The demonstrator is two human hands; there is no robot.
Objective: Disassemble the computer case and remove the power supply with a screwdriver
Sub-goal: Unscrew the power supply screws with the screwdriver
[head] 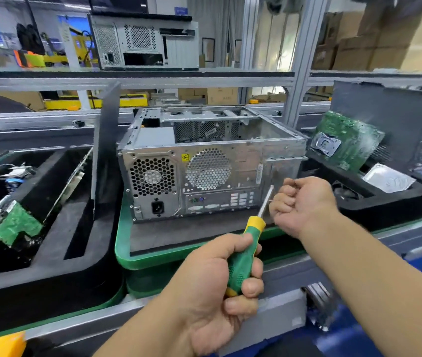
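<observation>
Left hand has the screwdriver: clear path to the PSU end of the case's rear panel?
Probably yes. The left hand grips the screwdriver, tip up by the right hand. The power supply faces the person, nothing in front of it.

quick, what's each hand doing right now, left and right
Left hand: grips the green and yellow screwdriver by its handle.
Right hand: fingers curled by the screwdriver's shaft; whether it holds anything cannot be told.

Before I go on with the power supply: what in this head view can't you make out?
- Right hand: curled; its fingers hide whether it holds a screw.
- Screwdriver tip: too small.
- Power supply screws: too small.
- Computer case floor: hidden by its rear panel.
</observation>
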